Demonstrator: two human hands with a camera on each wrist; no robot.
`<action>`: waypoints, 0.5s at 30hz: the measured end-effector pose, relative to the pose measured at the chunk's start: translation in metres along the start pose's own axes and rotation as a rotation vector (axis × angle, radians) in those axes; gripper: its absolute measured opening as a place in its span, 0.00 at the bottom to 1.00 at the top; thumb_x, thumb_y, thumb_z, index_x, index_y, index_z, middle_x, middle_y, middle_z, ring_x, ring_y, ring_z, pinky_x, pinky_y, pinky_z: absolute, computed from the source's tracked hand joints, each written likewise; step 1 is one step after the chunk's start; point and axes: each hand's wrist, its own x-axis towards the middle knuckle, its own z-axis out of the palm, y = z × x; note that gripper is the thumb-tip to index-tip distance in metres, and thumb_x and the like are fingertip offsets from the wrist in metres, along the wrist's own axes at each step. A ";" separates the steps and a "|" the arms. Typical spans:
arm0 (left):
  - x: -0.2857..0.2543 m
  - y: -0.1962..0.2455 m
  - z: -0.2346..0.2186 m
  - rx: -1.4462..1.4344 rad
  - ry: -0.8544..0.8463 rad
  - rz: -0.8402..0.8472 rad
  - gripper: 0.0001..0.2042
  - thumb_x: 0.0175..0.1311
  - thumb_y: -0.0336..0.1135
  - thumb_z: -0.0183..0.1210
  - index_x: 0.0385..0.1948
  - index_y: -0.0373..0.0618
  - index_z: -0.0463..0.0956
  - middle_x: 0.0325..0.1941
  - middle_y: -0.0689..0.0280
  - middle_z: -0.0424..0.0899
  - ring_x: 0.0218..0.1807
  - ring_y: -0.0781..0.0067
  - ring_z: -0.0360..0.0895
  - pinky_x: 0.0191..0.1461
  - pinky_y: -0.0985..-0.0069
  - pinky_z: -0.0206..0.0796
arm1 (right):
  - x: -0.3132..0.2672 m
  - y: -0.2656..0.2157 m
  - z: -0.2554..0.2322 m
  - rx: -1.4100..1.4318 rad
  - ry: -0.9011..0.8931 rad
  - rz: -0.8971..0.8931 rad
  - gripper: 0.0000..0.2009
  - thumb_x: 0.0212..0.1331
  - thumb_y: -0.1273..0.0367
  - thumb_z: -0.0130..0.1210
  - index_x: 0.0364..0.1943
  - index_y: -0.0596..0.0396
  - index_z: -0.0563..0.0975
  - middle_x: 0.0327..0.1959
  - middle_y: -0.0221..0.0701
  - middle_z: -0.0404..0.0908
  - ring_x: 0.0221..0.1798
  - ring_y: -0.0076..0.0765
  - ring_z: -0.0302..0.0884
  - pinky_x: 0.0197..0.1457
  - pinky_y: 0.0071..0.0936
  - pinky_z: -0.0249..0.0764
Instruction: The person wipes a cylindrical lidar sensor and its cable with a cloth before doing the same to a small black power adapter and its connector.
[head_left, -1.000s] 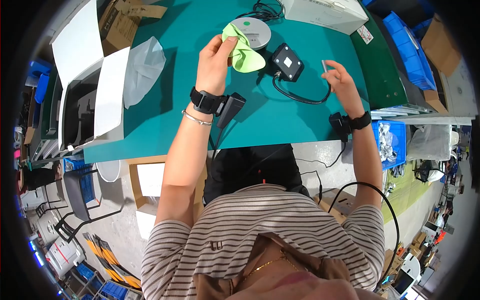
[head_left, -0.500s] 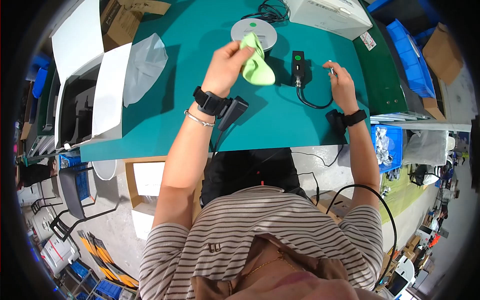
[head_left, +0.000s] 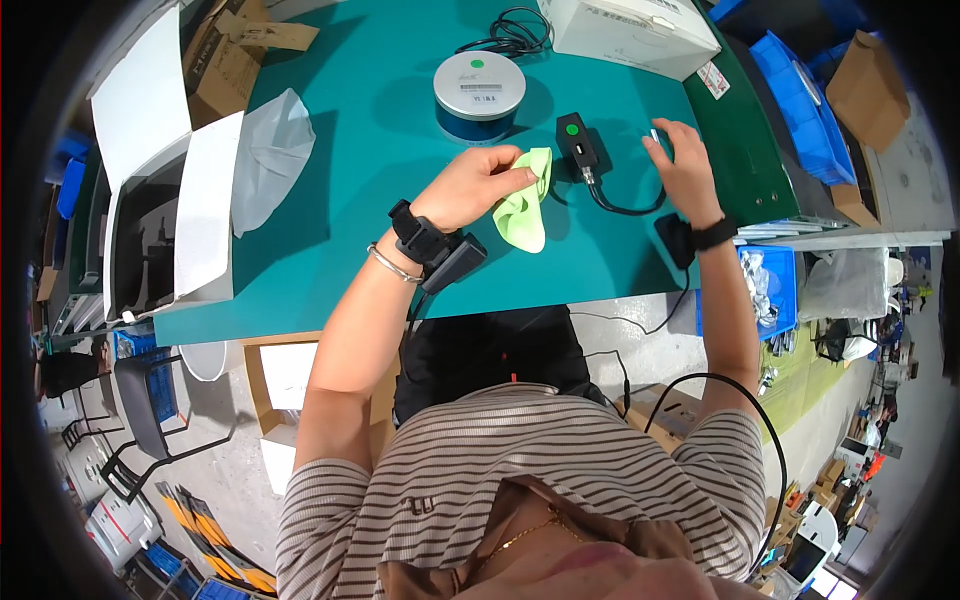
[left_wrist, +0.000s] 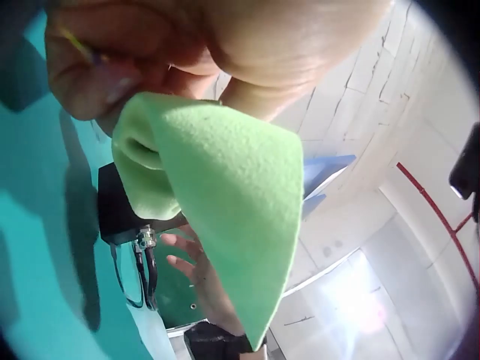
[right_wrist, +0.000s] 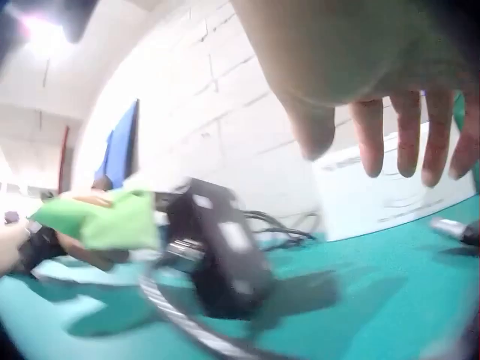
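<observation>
My left hand (head_left: 465,190) pinches a light green cloth (head_left: 525,215) between thumb and fingers; it hangs down in folds over the green table. To its right a small black box (head_left: 576,145) stands on a narrow side with a green dot facing up. A black cable (head_left: 625,210) runs from its metal connector towards my right hand (head_left: 685,170). In the right wrist view the fingers (right_wrist: 369,139) of that hand hang apart and hold nothing, and the cable's metal end (right_wrist: 450,227) lies beyond them on the table. A silver-topped round canister (head_left: 480,90) stands behind the cloth.
Coiled black cable (head_left: 515,30) lies behind the canister, beside a white carton (head_left: 630,35). At the left are an open white box (head_left: 210,215), a translucent plastic bag (head_left: 270,160) and a brown cardboard box (head_left: 225,70). A green raised side (head_left: 745,150) borders the table's right.
My left hand has drawn the cloth away from the canister, towards me and rightward. The black box has gone from showing its padded face to its narrow side. My right hand has let go of the cable end.
</observation>
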 end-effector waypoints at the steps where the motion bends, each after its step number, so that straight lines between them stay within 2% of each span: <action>1: 0.001 -0.001 -0.001 0.001 -0.004 0.003 0.11 0.66 0.37 0.55 0.32 0.37 0.76 0.26 0.73 0.77 0.29 0.86 0.69 0.34 0.83 0.62 | 0.000 -0.020 -0.003 0.035 0.075 -0.089 0.14 0.60 0.66 0.56 0.47 0.57 0.76 0.45 0.43 0.77 0.42 0.48 0.77 0.47 0.38 0.74; 2: 0.000 -0.002 -0.001 0.001 -0.008 0.003 0.11 0.66 0.37 0.55 0.32 0.37 0.76 0.26 0.73 0.77 0.29 0.86 0.69 0.34 0.83 0.62 | -0.002 -0.048 -0.009 0.244 -0.056 0.108 0.20 0.58 0.61 0.60 0.50 0.59 0.74 0.46 0.41 0.77 0.42 0.43 0.77 0.47 0.36 0.74; 4: -0.001 -0.001 0.001 -0.008 0.014 0.018 0.11 0.66 0.37 0.55 0.32 0.37 0.76 0.26 0.73 0.76 0.28 0.87 0.68 0.32 0.83 0.62 | -0.006 -0.092 -0.015 0.364 -0.241 0.181 0.24 0.57 0.60 0.61 0.56 0.54 0.71 0.46 0.39 0.77 0.38 0.41 0.78 0.42 0.33 0.75; 6: -0.001 0.001 0.000 0.002 0.012 -0.018 0.11 0.66 0.38 0.55 0.31 0.37 0.76 0.25 0.74 0.76 0.28 0.88 0.67 0.31 0.83 0.61 | -0.007 -0.114 -0.009 0.334 -0.272 0.177 0.26 0.56 0.61 0.61 0.58 0.51 0.68 0.46 0.38 0.78 0.36 0.40 0.79 0.40 0.32 0.75; 7: 0.000 -0.002 -0.005 0.032 -0.047 -0.035 0.11 0.68 0.38 0.54 0.39 0.37 0.76 0.32 0.73 0.79 0.33 0.87 0.71 0.38 0.84 0.64 | -0.006 -0.117 -0.007 0.294 -0.304 0.174 0.27 0.56 0.63 0.61 0.61 0.48 0.66 0.46 0.36 0.78 0.34 0.39 0.79 0.37 0.31 0.76; 10: 0.002 -0.006 -0.009 0.030 -0.036 -0.035 0.11 0.67 0.37 0.54 0.38 0.37 0.76 0.32 0.73 0.79 0.33 0.88 0.71 0.37 0.84 0.64 | -0.002 -0.103 0.003 0.220 -0.237 0.084 0.28 0.55 0.67 0.60 0.62 0.44 0.65 0.46 0.35 0.79 0.33 0.40 0.81 0.33 0.32 0.77; 11: 0.002 -0.006 -0.009 0.028 -0.025 -0.034 0.11 0.67 0.37 0.54 0.38 0.37 0.76 0.32 0.73 0.79 0.33 0.88 0.71 0.37 0.84 0.64 | 0.001 -0.092 0.008 0.145 -0.152 -0.002 0.29 0.53 0.71 0.59 0.62 0.44 0.65 0.45 0.36 0.80 0.36 0.43 0.81 0.34 0.35 0.77; 14: 0.004 -0.008 -0.008 0.036 0.009 -0.029 0.10 0.67 0.37 0.54 0.37 0.37 0.76 0.32 0.73 0.79 0.33 0.87 0.71 0.37 0.84 0.64 | 0.011 -0.069 0.008 0.066 -0.096 -0.078 0.29 0.53 0.72 0.57 0.62 0.43 0.65 0.44 0.37 0.80 0.37 0.46 0.81 0.36 0.37 0.77; 15: 0.005 -0.011 -0.007 0.052 0.052 -0.008 0.11 0.65 0.37 0.55 0.33 0.38 0.75 0.27 0.73 0.77 0.30 0.87 0.69 0.34 0.83 0.62 | 0.014 -0.063 0.008 0.059 -0.128 -0.022 0.28 0.54 0.72 0.57 0.62 0.43 0.65 0.45 0.39 0.80 0.39 0.48 0.80 0.39 0.39 0.77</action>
